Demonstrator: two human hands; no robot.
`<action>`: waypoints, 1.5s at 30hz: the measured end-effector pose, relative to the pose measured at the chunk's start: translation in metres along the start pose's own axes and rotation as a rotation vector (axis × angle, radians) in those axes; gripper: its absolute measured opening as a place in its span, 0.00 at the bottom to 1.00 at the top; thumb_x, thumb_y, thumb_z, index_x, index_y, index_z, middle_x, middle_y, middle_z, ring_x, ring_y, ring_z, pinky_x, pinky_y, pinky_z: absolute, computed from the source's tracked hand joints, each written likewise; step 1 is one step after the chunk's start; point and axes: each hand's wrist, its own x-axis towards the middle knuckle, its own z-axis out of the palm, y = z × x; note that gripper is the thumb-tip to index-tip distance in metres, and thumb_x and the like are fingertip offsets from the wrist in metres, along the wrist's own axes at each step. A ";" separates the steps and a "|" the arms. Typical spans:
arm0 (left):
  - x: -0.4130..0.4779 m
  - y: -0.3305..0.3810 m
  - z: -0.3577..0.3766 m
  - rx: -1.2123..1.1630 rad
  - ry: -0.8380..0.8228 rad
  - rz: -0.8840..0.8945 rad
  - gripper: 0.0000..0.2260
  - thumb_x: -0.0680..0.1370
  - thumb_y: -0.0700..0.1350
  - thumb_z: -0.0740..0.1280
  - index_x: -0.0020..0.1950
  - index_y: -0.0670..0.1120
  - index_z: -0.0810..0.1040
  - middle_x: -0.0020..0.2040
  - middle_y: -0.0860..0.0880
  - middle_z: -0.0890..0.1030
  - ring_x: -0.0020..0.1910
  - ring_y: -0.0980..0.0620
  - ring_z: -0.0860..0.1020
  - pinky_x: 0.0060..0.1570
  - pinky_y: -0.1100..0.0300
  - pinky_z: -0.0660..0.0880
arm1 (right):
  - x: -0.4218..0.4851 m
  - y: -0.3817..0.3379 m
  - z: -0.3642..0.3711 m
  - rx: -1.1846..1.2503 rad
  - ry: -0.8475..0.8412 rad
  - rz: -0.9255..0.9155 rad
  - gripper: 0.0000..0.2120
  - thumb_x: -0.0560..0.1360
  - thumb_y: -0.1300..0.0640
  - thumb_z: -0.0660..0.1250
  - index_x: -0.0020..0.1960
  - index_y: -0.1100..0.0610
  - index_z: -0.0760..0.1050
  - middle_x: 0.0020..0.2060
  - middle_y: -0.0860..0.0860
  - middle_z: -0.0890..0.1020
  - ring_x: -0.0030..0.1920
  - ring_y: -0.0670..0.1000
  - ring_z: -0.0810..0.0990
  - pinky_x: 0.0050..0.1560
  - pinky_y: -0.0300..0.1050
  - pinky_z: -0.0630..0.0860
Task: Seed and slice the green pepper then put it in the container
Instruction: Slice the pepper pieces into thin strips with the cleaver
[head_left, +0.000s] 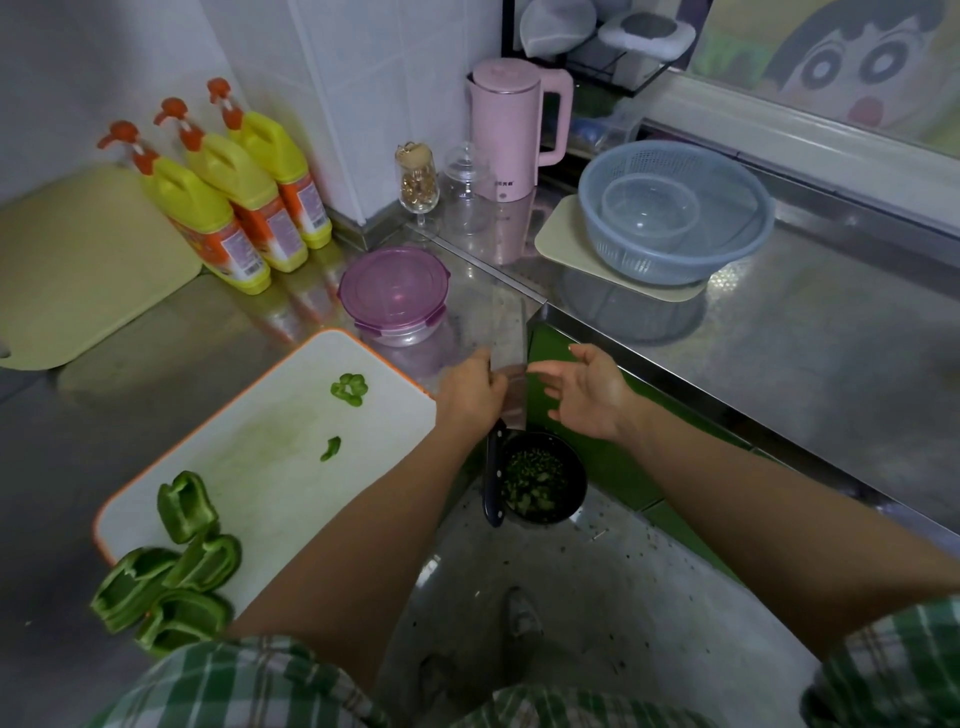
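1. Left hand (470, 395) is curled round the cleaver (506, 358) at the heel of the blade, not on the handle. The dark handle hangs down toward the floor and the tip points away. I read this choked-up hold as steadying the blade for wiping, not for cutting.
2. Right hand (587, 395) holds nothing: fingers spread and relaxed, palm turned toward the flat of the blade, just beside it. I cannot tell whether any fingertip touches the steel.
3. Both hands are out past the counter edge, above a black bin (577, 486) on the floor with green scraps and seeds inside. My judgement: debris is being cleared off the blade there, to keep it off the board.
4. Green pepper pieces (176, 582) are heaped at the near left corner of the white cutting board (270, 457), some overhanging its rim. They are large opened sections, not slices. Small pepper scraps (349, 389) lie toward the far side.
5. Purple-lidded container (395, 291) stands just past the board's far corner, lid on. A clear tub (649, 218) sits inside a blue colander (727, 249), well apart to the right. I cannot tell which one is meant.
6. Seeding looks done; slicing and loading are not.
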 end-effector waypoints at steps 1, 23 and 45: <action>0.000 0.001 0.000 0.011 0.007 -0.014 0.10 0.80 0.42 0.61 0.58 0.40 0.75 0.50 0.41 0.81 0.49 0.41 0.79 0.48 0.48 0.77 | -0.001 0.000 0.001 -0.001 -0.011 0.003 0.32 0.79 0.43 0.41 0.60 0.62 0.76 0.78 0.54 0.49 0.77 0.52 0.46 0.74 0.56 0.37; 0.002 0.003 -0.008 -0.444 -0.023 -0.089 0.07 0.79 0.37 0.59 0.56 0.38 0.73 0.37 0.39 0.75 0.38 0.43 0.74 0.43 0.43 0.77 | 0.001 0.003 0.003 -0.128 0.153 0.249 0.44 0.75 0.38 0.63 0.78 0.56 0.43 0.77 0.60 0.47 0.77 0.61 0.48 0.76 0.58 0.45; -0.003 0.011 -0.012 -0.161 -0.050 0.032 0.05 0.77 0.41 0.63 0.46 0.41 0.77 0.37 0.42 0.79 0.38 0.44 0.76 0.40 0.50 0.73 | 0.020 -0.003 -0.012 0.041 0.050 0.081 0.48 0.74 0.29 0.31 0.76 0.63 0.56 0.75 0.59 0.61 0.75 0.57 0.58 0.76 0.56 0.47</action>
